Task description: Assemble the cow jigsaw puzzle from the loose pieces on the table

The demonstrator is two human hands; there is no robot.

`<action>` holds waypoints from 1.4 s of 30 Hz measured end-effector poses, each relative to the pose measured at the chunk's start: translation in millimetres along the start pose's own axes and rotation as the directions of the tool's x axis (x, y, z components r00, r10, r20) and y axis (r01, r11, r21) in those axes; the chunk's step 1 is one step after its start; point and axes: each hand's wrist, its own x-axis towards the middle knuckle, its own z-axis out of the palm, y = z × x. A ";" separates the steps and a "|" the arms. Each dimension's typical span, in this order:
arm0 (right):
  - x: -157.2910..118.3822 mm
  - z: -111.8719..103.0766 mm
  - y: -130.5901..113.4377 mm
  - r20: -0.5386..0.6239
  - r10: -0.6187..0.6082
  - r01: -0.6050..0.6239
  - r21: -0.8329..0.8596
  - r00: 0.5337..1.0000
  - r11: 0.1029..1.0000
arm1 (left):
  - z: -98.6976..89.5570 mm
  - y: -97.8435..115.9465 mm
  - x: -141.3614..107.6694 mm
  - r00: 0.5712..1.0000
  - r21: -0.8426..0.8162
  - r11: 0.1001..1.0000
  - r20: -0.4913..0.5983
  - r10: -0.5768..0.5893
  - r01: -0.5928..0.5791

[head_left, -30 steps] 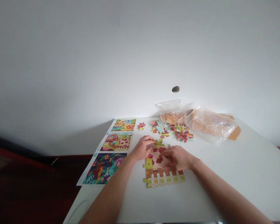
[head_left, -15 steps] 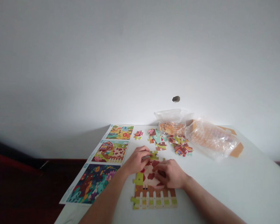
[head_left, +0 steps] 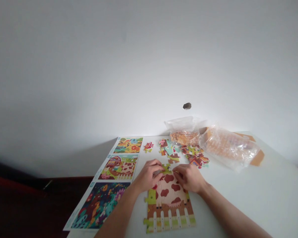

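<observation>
A partly joined puzzle [head_left: 170, 201] with a spotted cow and a white fence lies on the white table. My left hand [head_left: 150, 176] is at its upper left edge, fingers bent around a green piece [head_left: 167, 168] at the top. At the upper right edge, my right hand [head_left: 188, 177] has its thumb and fingers pressed together near the same green piece. Whatever that hand may grip is hidden under its fingers. Beyond the hands are loose puzzle pieces [head_left: 195, 155] in a pile and a small red barn piece [head_left: 148, 146].
A sheet with three printed pictures [head_left: 118, 168] lies on the left of the table [head_left: 268, 198]. Clear plastic bags [head_left: 230, 148] with orange-brown contents stand at the back right, over brown cardboard [head_left: 258, 158]. Behind is a grey-white wall [head_left: 149, 66] with a hole.
My right hand has moved up from the cow's middle to the puzzle's upper right edge, uncovering the cow's body. The view has shifted slightly.
</observation>
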 end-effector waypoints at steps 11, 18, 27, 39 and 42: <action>-0.6 -6.0 12.0 -0.063 0.186 -0.193 -0.143 0.981 0.971 | 2.6 0.3 -1.0 1.000 0.014 1.000 -0.012 0.016 -0.015; 0.3 -12.4 6.3 -0.022 0.253 -0.251 -0.236 0.967 0.939 | 6.5 3.3 3.4 0.999 0.060 0.998 -0.031 0.030 -0.028; -1.2 -11.1 6.1 -0.026 0.266 -0.264 -0.259 0.964 0.929 | 7.1 3.6 4.4 0.998 0.078 0.996 -0.026 0.048 -0.046; 11.2 -2.1 5.8 0.003 0.304 -0.294 -0.245 0.953 0.924 | 14.7 -9.5 16.8 0.965 -0.089 0.983 -0.199 -0.174 0.159; 11.0 -2.3 4.6 0.001 0.305 -0.295 -0.252 0.952 0.922 | 21.4 -11.8 24.2 0.935 -0.066 0.972 -0.265 -0.234 0.225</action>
